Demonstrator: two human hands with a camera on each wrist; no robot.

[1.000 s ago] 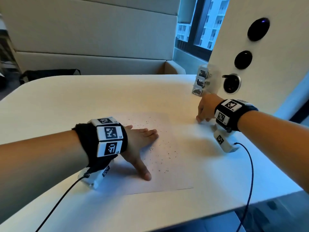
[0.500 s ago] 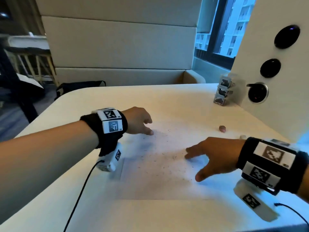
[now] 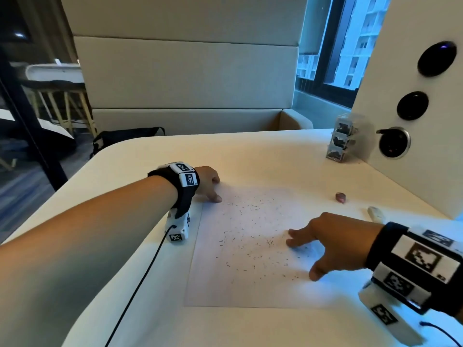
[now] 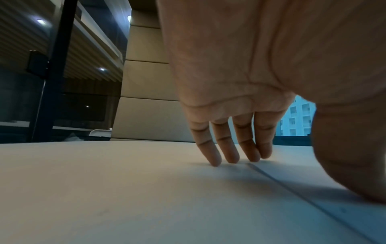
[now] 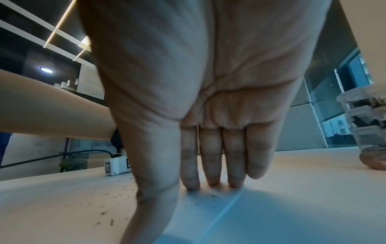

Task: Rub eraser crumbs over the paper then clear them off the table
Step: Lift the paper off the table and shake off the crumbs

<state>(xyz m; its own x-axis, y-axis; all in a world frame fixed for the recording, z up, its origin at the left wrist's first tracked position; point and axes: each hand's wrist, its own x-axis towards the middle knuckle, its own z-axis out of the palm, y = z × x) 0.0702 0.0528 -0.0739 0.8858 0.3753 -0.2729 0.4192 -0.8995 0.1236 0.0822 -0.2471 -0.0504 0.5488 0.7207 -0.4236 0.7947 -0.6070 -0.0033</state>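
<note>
Pinning the far left corner of the paper (image 3: 250, 249) is the left hand (image 3: 206, 181), its fingers (image 4: 215, 156) lying near-straight and close together, holding nothing; the tips are pressing down right at the paper's edge, partly on the sheet and partly on the worktop (image 3: 150, 326). In my judgement this hold is doing its job and should be kept firm and flat, since the sheet is light and will be sliding the moment the other hand starts dragging across it.

Lying between the two sets of fingers are the eraser crumbs (image 3: 248, 246): short, dark, thread-like slivers, scattered thinly over the middle of the pale sheet, thickest just ahead of the right fingertips. None are showing on the bare worktop, as far as the views allow.

Resting on the right part of the sheet is the right hand (image 3: 335, 244), fingers (image 5: 211, 165) extended side by side with the thumb spread wide, gripping nothing, tips touching the paper among a few crumbs. Rubbing should, I judge, be done with flat pads and light pressure in short strokes towards the left fingers, so crumbs are rolling rather than being flicked off the sheet.

Beyond the right fingers, well apart, a small pinkish eraser lump (image 3: 340, 197) is sitting on the worktop.
</note>
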